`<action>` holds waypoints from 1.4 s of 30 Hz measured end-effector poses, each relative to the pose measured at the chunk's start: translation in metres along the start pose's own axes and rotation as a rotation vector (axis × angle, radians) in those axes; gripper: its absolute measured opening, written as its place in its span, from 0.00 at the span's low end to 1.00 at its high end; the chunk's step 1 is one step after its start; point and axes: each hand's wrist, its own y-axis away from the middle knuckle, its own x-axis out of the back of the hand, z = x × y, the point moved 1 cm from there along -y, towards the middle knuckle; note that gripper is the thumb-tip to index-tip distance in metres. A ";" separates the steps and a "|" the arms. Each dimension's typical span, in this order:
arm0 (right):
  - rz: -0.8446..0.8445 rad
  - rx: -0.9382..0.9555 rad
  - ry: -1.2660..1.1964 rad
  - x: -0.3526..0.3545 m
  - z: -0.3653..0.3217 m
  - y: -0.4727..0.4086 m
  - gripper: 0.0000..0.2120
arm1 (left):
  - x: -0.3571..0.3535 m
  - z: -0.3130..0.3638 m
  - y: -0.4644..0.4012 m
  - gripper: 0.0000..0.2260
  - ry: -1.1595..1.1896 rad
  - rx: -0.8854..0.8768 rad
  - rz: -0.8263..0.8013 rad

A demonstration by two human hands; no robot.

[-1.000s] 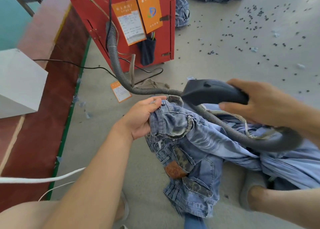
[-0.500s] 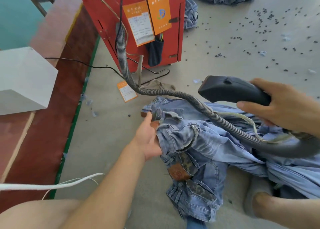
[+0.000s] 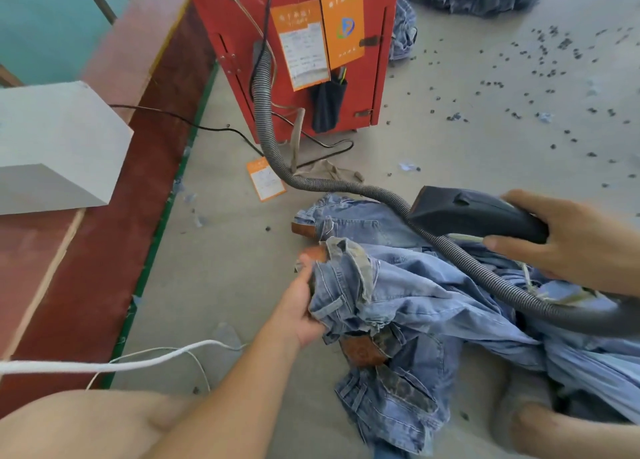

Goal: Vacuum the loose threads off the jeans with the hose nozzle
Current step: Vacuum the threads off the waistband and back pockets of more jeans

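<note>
Bare concrete floor [image 3: 221,278] left of the jeans pile [image 3: 433,306] is passable. Path across the pile is crossed by the ribbed hose [image 3: 460,250]. Forward access is blocked by the red cabinet [image 3: 239,25]; left side is bounded by the white block [image 3: 55,136].

bare forearms, sleeveless; grey shoe [image 3: 519,401], bare knee

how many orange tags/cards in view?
3. Two orange tags hang on the red cabinet front: the left tag with a white printed sheet, the right tag with a logo. A third tag lies on the floor beside the hose. Others may be hidden.
</note>
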 end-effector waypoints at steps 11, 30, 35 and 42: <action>-0.041 0.084 0.038 -0.004 -0.004 -0.003 0.21 | -0.024 0.024 0.019 0.22 -0.249 -0.113 -0.270; 0.029 0.235 0.072 -0.013 -0.024 -0.008 0.14 | -0.052 0.017 0.039 0.27 -0.304 -0.154 -0.547; 0.092 0.287 0.014 -0.043 -0.050 -0.025 0.14 | -0.065 0.009 0.040 0.33 -0.201 0.005 -0.616; 0.085 0.247 0.063 -0.014 -0.039 -0.005 0.13 | -0.062 0.019 0.035 0.47 -0.232 0.005 -0.660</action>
